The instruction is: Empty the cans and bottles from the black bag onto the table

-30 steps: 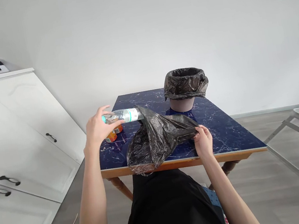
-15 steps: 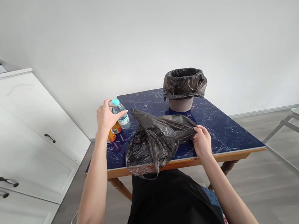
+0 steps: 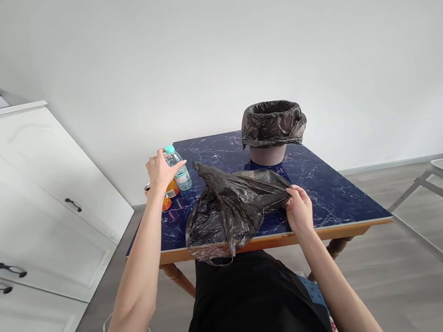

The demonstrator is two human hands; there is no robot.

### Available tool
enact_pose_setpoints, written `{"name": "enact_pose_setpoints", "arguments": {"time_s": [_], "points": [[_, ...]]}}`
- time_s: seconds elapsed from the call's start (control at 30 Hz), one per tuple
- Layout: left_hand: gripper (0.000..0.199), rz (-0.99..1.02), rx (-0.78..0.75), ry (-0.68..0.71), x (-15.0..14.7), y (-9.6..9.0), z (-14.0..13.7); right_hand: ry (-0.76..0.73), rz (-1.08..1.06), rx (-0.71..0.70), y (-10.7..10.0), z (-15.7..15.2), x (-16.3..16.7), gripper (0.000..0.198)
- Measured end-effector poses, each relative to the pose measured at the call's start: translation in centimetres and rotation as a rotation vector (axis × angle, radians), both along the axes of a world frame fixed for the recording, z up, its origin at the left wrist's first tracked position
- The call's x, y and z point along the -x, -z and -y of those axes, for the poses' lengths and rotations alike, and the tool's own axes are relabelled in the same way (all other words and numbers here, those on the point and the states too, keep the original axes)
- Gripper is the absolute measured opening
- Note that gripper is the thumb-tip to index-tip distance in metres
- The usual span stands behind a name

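Black plastic, crumpled and glossy, makes up the bag (image 3: 229, 210) that lies on the near part of the blue marbled table (image 3: 336, 192), its lower fold hanging a little over the wooden front edge. The right hand (image 3: 299, 208) pinches the bag's right-hand edge between thumb and fingers, closed tight on the film. The left hand (image 3: 159, 170) reaches to the far left corner of the table and rests against a small clear water bottle (image 3: 180, 171) with a pale teal cap, which stands upright there; the fingers curve loosely around its left side — whether they truly clasp it or only touch it I cannot tell. Just beside the bottle, half hidden under the hand, stand two orange cans (image 3: 169, 193). Farther back on the table sits a bin (image 3: 269, 154) lined with another black bag, well apart from both hands. White cupboards (image 3: 20, 211) with dark handles stand to the left — a grey floor lies below.
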State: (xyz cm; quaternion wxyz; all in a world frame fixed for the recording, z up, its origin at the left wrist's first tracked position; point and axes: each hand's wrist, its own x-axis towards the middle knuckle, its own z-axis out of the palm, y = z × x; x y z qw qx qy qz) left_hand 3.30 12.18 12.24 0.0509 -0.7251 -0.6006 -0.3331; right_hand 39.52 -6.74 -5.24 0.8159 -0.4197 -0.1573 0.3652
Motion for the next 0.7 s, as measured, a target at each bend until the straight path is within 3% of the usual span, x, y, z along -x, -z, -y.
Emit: {"name": "enact_pose_setpoints", "arguments": {"time_s": [0.23, 0.37, 0.5, 0.57, 0.7], "points": [[0.07, 0.011, -0.008, 0.005, 0.1, 1.2, -1.0, -0.006, -0.003, 0.002, -0.1, 0.2, 0.1, 0.021], [0.079, 0.052, -0.14, 0.018, -0.4, 1.8, 0.1, -0.003, 0.001, 0.007, -0.1, 0.1, 0.0, 0.022], [0.05, 0.055, -0.271, 0.114, -1.1, 2.2, 3.3, 0.001, 0.007, 0.014, -0.1, 0.0, -0.1, 0.022], [0.034, -0.003, -0.228, 0.223, -1.3, 2.5, 5.2, -0.001, 0.011, 0.016, -0.1, 0.0, -0.1, 0.022], [0.021, -0.228, 0.039, 0.515, -1.7, 3.9, 7.5, -0.003, 0.022, 0.016, -0.1, 0.1, -0.1, 0.022]]}}
